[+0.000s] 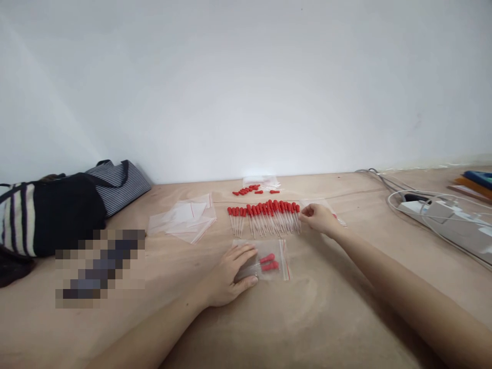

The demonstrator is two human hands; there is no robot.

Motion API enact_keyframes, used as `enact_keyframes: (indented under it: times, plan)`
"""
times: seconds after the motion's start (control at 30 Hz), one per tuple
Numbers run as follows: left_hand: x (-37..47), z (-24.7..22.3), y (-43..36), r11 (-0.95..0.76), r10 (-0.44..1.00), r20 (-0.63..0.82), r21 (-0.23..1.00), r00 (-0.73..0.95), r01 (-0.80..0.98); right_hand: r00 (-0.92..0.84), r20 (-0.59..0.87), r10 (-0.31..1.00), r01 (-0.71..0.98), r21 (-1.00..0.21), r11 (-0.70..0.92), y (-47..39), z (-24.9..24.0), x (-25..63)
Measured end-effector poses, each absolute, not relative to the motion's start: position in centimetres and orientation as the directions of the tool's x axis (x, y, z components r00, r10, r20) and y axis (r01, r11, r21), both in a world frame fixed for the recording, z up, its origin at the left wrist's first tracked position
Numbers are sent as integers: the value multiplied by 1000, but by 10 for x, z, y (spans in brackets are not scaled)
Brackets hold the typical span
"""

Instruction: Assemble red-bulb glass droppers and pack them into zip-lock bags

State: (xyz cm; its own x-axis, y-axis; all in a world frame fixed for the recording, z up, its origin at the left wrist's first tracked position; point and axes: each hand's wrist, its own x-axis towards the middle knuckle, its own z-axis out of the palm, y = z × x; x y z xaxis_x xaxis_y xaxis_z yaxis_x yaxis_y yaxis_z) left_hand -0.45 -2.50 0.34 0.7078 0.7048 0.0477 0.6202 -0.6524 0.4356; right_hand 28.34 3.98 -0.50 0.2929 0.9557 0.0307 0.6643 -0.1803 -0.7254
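Observation:
My left hand (234, 274) lies spread flat over the left part of a clear zip bag (282, 251). Inside that bag are droppers with red rubber bulbs (270, 265); their stems are partly hidden by my fingers. Beyond it, a row of glass droppers (269, 215) with red bulbs lies side by side, bulbs pointing away from me. At the right end of this row, my right hand (317, 218) has thumb and fingers pinched on the outermost dropper (299, 218). The fingertips partly hide the contact there.
Zip bags (188, 218) overlap on the left. Loose red bulbs (246, 190) lie near the wall, beside a bag of thin stems (261, 182). Another bag (340, 219) lies behind my right hand. A power strip (442, 220) with cables sits right; dark bags (65, 215) stand left.

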Motion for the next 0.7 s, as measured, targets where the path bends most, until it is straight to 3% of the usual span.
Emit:
enact_keyframes:
  times: [0.37,0.53,0.7]
  plan:
    - [-6,3,-24,-668,690,47,424,722,611,403,-194,895,678,-593,-434,107,0,279]
    - [-6,4,-24,-664,692,25,413,722,623,374,-260,890,606,-659,-446,105,-3,284]
    - [-5,7,-25,-658,695,-9,395,719,641,322,-158,933,528,-788,-316,83,8,288]
